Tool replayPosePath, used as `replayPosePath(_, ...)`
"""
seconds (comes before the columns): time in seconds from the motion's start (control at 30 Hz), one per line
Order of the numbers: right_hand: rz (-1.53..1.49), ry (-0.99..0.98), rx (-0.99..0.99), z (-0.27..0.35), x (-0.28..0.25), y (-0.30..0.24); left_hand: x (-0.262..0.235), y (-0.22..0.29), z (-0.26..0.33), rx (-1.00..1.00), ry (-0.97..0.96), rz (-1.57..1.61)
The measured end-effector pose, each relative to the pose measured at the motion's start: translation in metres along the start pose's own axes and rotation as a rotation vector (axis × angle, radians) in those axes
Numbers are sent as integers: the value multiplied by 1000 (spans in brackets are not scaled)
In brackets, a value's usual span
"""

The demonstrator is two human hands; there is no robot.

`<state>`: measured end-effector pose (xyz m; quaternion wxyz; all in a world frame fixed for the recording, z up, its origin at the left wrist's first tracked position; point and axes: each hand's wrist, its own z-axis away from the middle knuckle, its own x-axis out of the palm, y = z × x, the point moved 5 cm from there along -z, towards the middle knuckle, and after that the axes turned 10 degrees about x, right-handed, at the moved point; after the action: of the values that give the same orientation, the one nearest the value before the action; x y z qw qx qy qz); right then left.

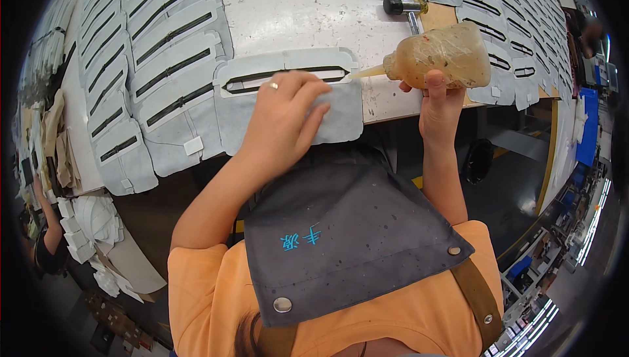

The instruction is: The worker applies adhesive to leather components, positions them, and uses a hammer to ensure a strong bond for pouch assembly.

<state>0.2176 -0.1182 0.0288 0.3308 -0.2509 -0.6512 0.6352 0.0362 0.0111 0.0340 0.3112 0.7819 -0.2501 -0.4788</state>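
My right hand [438,106] grips a cloudy, amber-stained squeeze bottle [452,52], held on its side with the nozzle pointing left. The nozzle tip is at the right end of a long, dark-edged slot in a grey fabric panel [344,118]. A pale strip surrounds this slot. Over the panel's middle, just below the slot, is my left hand [285,111], with a ring on one finger. Its fingers are bent and its thumb stands apart, with nothing seen in its grasp. Part of the slot's lower edge is hidden behind that hand.
Overlapping rows of similar slotted panels [180,75] cover the table's left side, with more panels [504,3] at the right. A hammer [406,8] with a black-ended head lies beyond the bottle on the worn white table [282,9]. Another person's arm [49,216] shows far left.
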Motion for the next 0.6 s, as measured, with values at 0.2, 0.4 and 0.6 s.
replayPosePath(0.2,126,37,-70,10,-6,17,15,-29,-10,-39,8,-245)
replayPosePath(0.4,197,34,-71,21,-6,21,16,-31,-11,-73,33,-235)
replayPosePath(0.6,165,45,-78,26,2,16,16,-31,-10,-83,45,-225)
